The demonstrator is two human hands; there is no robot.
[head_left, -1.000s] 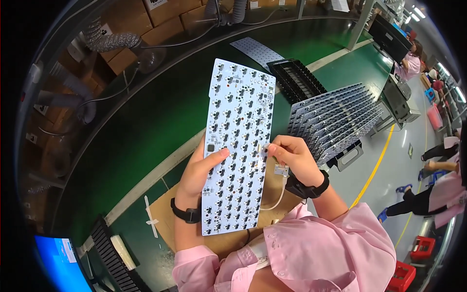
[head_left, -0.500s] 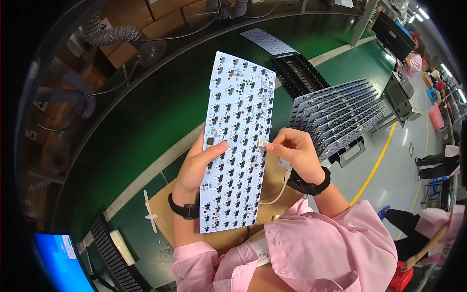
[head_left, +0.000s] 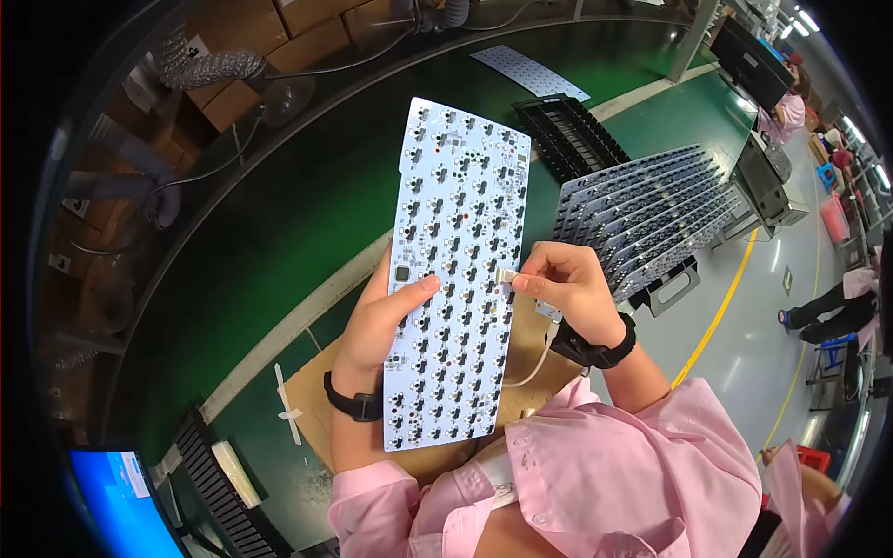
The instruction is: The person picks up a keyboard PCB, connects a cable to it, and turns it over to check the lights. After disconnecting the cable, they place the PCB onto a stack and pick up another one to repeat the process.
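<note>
A long white keyboard circuit board (head_left: 462, 209), dotted with rows of black switch sockets, is held upright in front of me. My left hand (head_left: 381, 321) grips its left edge, with the thumb lying across the face beside a square black chip. At the right edge, my right hand (head_left: 575, 290) is closed in a pinch on a small whitish connector (head_left: 505, 275) that lies against the board. Whether the connector is seated cannot be made out. A white cable (head_left: 541, 358) runs below my right hand and passes behind the board.
To the right, several similar boards stand in a rack (head_left: 651, 214). Behind it sits a black slotted tray (head_left: 572, 139); another board (head_left: 530, 73) lies on the green belt (head_left: 307, 195). A lit screen (head_left: 112, 493) and black slotted rack (head_left: 219, 474) are lower left. Co-workers are at right.
The loose board on the belt has shifted right. My hands and the held board have moved only slightly. At the far right, a person in pink has changed position.
</note>
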